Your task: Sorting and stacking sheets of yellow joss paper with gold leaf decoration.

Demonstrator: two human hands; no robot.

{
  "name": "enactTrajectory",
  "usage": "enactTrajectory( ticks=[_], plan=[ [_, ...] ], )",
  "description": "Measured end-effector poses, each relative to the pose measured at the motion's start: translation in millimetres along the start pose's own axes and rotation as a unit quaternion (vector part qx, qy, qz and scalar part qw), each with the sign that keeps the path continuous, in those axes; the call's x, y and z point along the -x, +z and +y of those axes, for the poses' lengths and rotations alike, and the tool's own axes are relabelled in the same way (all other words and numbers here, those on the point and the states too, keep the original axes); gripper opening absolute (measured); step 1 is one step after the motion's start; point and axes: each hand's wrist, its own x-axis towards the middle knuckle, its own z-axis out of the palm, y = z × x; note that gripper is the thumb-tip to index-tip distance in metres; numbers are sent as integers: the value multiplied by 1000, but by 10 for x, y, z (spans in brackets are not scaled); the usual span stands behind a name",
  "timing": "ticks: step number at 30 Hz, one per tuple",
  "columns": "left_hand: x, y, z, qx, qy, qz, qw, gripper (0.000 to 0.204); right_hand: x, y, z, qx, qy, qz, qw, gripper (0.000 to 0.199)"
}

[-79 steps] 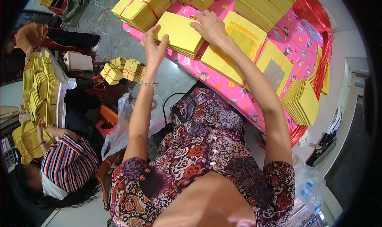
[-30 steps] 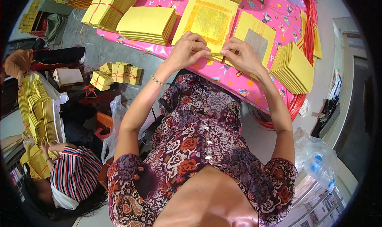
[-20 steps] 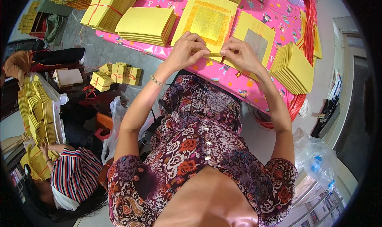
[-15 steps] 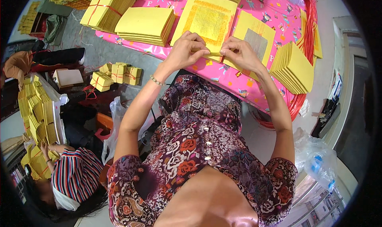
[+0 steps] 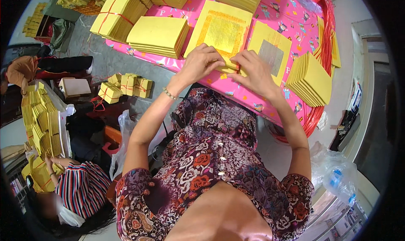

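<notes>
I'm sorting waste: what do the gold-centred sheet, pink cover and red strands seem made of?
Sheet: probably paper, with a matte yellow border and shiny, foil-like centre. Cover: likely plastic, smooth with glossy highlights. Strands: perhaps plastic, thin and shiny.

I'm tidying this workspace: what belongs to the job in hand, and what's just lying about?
Likely in the job:
gold-patterned yellow paper, at the left hand and right hand
silver-patterned yellow paper
red strings

Apparently just lying about:
clear plastic bag, lower right
green cloth item, upper left
</notes>
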Motion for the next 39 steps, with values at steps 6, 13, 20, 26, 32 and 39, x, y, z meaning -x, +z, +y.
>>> enactTrajectory(
  ticks=[6, 13, 20, 26, 32, 39],
  plan=[
    [3, 10, 32, -38, 32, 19, 999, 18, 61, 189, 95, 42, 3, 29, 999, 17],
    [12, -24, 217, -169, 95, 197, 961, 54, -204, 19, 237, -87, 190, 23, 978, 24],
    [-194, 117, 40, -150, 53, 119, 980, 64, -555, -70, 706, -57, 245, 45, 967, 28],
    [-489, 298, -192, -210, 20, 73, 975, 76, -863, -32, 1037, 46, 227, 47, 972, 31],
    [-658, 417, -328, -199, 1, 54, 978, 74, -937, 74, 1113, 261, 97, 98, 955, 20],
    [-706, 388, -352, -189, -1, 47, 981, 72, -1307, 116, 1059, 179, 81, 38, 980, 16]
  ],
)
